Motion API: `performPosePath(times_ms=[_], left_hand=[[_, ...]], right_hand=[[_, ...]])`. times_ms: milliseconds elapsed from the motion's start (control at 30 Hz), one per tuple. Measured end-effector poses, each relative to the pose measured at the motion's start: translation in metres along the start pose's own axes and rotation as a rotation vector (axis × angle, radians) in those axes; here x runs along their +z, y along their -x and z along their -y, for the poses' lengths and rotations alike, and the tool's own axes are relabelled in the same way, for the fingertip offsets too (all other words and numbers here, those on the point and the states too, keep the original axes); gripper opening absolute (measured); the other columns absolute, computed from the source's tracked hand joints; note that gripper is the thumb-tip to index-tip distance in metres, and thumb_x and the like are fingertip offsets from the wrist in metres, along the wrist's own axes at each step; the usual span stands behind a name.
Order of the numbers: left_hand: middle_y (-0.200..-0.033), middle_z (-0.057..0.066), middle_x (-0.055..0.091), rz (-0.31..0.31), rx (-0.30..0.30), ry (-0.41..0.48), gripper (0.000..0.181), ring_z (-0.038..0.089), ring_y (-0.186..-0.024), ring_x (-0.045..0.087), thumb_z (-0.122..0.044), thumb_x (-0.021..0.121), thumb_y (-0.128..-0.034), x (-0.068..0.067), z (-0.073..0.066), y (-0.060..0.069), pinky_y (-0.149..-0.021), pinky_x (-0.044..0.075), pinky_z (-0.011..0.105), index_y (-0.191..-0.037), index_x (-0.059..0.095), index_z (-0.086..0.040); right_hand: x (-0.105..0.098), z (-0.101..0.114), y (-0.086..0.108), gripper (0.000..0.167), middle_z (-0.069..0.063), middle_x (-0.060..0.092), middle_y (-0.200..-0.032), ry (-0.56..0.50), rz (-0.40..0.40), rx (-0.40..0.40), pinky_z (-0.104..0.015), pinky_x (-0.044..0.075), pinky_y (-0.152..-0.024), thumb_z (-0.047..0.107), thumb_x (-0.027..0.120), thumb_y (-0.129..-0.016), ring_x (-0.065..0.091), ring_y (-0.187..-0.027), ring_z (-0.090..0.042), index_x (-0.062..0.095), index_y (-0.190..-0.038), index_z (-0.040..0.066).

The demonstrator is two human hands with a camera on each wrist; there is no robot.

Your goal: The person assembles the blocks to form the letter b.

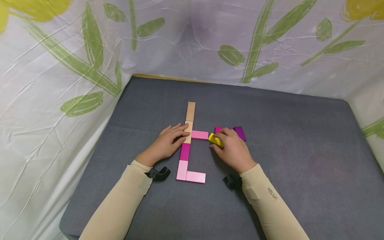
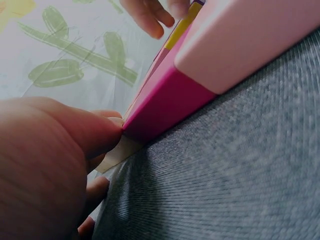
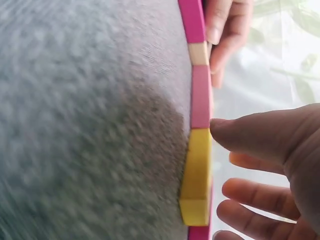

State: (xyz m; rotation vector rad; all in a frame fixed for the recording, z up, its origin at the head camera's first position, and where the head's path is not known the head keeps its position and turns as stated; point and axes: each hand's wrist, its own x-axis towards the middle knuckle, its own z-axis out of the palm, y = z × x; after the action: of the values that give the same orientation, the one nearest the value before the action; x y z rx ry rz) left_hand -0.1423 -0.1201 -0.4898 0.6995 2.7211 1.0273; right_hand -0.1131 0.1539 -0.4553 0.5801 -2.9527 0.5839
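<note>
My left hand lies at the left side of a light tan block, its fingertips and thumb on or against that block. In the left wrist view its thumb is close to the end of a magenta block. My right hand is over a yellow block, with thumb and index finger near it. The right wrist view shows the thumb by the yellow block's upper edge, other fingers spread above. A pink block joins the tan block and reaches the yellow one, which sits at an angle.
A darker tan block tops the column; a pale pink block ends it, with another pale pink block pointing right. Beyond the right hand lie a magenta block and a purple block. Grey cloth covers the table.
</note>
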Motion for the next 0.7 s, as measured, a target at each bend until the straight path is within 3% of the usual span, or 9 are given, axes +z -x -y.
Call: performPosePath(times_ms=[367, 700], left_hand=[[-0.165, 0.005, 0.045, -0.001, 0.004, 0.006, 0.031, 0.030, -0.156, 0.035, -0.017, 0.062, -0.1070, 0.000, 0.000, 0.000, -0.130, 0.013, 0.055, -0.136, 0.071, -0.009], [-0.164, 0.006, 0.045, -0.003, 0.006, 0.022, 0.031, 0.030, -0.156, 0.035, -0.016, 0.062, -0.1067, -0.001, -0.002, 0.000, -0.130, 0.013, 0.056, -0.135, 0.071, -0.008]], right_hand=[[-0.015, -0.024, 0.001, 0.021, -0.013, 0.071, -0.112, -0.031, -0.109, 0.044, -0.047, 0.060, -0.080, 0.008, 0.077, -0.094, 0.064, -0.096, -0.032, 0.078, -0.115, 0.003], [-0.024, -0.042, 0.005, 0.024, -0.013, 0.067, -0.100, -0.035, -0.101, 0.118, -0.042, 0.053, -0.067, 0.005, 0.079, -0.091, 0.059, -0.082, -0.028, 0.078, -0.115, 0.003]])
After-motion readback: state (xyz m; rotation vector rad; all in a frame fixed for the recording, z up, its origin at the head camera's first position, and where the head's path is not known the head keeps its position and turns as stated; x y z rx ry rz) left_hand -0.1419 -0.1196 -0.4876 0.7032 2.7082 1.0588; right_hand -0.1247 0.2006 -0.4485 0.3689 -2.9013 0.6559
